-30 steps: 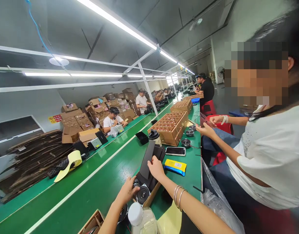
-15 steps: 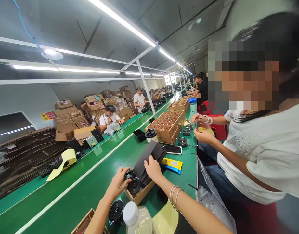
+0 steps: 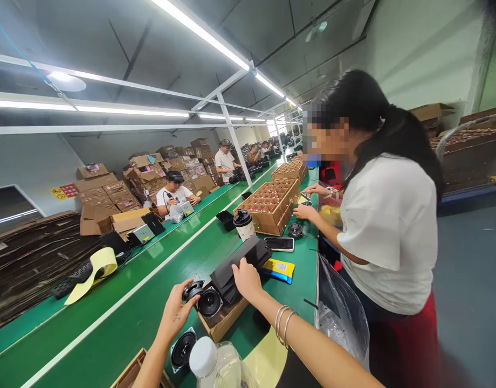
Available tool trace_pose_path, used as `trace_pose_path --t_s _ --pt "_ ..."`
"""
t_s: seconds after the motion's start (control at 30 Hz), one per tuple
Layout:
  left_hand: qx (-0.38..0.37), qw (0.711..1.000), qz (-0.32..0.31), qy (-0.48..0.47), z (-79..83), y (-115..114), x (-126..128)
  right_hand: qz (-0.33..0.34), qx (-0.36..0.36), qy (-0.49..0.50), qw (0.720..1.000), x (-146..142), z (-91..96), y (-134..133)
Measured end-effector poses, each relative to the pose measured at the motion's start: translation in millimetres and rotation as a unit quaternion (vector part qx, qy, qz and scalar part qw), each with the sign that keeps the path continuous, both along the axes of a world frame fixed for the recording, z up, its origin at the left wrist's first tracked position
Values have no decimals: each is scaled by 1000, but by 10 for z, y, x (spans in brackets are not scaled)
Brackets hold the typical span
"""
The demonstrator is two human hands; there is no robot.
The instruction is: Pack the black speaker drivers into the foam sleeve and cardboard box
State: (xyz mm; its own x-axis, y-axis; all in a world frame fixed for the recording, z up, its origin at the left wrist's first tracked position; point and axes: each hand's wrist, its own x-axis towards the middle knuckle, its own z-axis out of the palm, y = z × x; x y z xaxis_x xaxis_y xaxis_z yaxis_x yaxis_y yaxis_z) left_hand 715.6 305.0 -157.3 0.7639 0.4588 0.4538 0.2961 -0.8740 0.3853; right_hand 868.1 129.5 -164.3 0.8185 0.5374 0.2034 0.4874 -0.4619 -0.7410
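Observation:
My left hand is at the lower left, its fingers around the rim of a small round black speaker. A larger black speaker sits just to its right, at the edge of a cardboard box. My right hand, with metal bangles on the wrist, rests on folded black foam sheets standing in that box. Another round speaker lies face up on the belt below my left forearm.
A green conveyor bench runs ahead. On it stand a compartmented cardboard crate, a tumbler, a phone, a yellow-and-blue packet and a water bottle. A co-worker stands at right, beside a plastic bag.
The view has swung left, showing more of the co-worker, who now appears upright. My left hand has shifted left, and the small speaker is tilted in its fingers.

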Motion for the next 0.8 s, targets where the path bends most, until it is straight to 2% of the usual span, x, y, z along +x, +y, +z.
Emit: trace_pose_path --t_s 0.1,0.3,0.6,0.7,0.8 --pt "-1 1000 17 -23 -25 -8 -55 1 -2 -6 1000 -19 2 15" --pt "8 999 10 -51 -43 -18 -115 -4 -2 -8 1000 -44 13 38" --pt "-36 989 99 -108 -281 192 -258 -13 -10 -12 1000 -17 48 43" --pt "-19 989 98 -107 -224 171 -288 -6 -14 -20 1000 -46 42 47" --pt "-1 989 102 -105 -84 170 -312 -3 -19 -21 1000 -62 29 36"
